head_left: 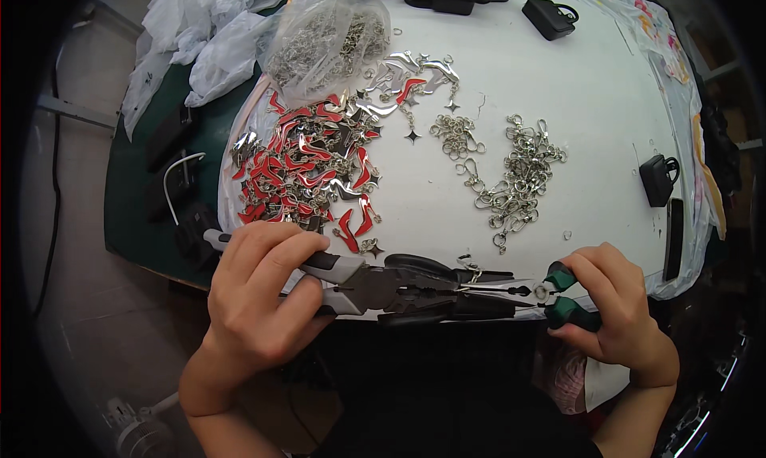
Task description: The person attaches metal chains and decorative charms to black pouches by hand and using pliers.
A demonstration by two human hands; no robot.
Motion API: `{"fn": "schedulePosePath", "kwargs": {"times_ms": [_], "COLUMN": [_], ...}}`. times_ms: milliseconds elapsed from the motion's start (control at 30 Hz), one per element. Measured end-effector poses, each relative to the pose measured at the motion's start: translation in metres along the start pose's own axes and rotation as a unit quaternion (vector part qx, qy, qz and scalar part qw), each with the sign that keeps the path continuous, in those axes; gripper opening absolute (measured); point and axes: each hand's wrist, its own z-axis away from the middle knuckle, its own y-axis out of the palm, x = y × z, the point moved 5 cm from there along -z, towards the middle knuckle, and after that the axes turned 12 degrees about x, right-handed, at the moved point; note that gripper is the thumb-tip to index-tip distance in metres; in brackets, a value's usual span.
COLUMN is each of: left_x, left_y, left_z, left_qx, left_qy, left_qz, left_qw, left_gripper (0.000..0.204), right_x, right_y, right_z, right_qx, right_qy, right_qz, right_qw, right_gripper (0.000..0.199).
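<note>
My left hand (267,290) is closed around the grey and black handles of a pair of pliers (371,287), its jaws pointing right. My right hand (610,302) grips green-handled needle-nose pliers (541,291) whose thin jaws point left. The two tools' tips come together over the table's near edge. A small metal chain piece (472,270) is by the tips; whether the jaws pinch it is too small to tell. Dark elongated shapes lie around the jaws, their kind unclear. Just beyond my left hand spreads a pile of red and silver high-heel-shaped charms (303,167).
A clear plastic bag of metal rings or chain (331,47) stands behind the charms. Silver swivel clasps (515,179) and a heap of small rings (456,135) lie mid-table. Miniature black bags (550,19) sit along the far and right edges. White plastic bags (223,51) lie far left.
</note>
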Motion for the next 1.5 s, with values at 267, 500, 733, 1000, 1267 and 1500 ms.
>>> {"fn": "schedulePosePath", "kwargs": {"times_ms": [267,500,733,1000,1267,1500], "left_x": [-0.002,-0.017,-0.02,-0.008,0.019,0.074], "left_y": [0.052,0.069,0.097,0.064,0.078,0.07], "left_z": [0.048,0.05,0.002,-0.064,-0.069,-0.077], "left_qx": [0.046,0.029,0.036,0.059,0.203,0.095], "left_qy": [-0.171,-0.135,-0.134,0.013,0.018,-0.09], "left_qz": [0.142,0.082,0.701,0.359,0.417,0.445], "left_qw": [0.974,0.987,0.699,0.931,0.886,0.886], "left_gripper": [0.04,0.039,0.06,0.064,0.073,0.034], "right_x": [-0.009,-0.015,-0.02,-0.136,-0.098,-0.1], "right_y": [-0.009,0.007,0.017,0.051,0.019,0.033], "right_z": [0.02,0.006,0.001,0.087,0.001,-0.103], "right_qx": [-0.046,-0.052,-0.062,-0.185,-0.149,-0.107], "right_qy": [0.019,-0.053,-0.081,0.265,0.19,0.025], "right_qz": [0.12,0.093,0.045,0.066,0.067,-0.016], "right_qw": [0.991,0.993,0.994,0.944,0.968,0.994], "right_gripper": [0.063,0.062,0.061,0.056,0.049,0.017]}}
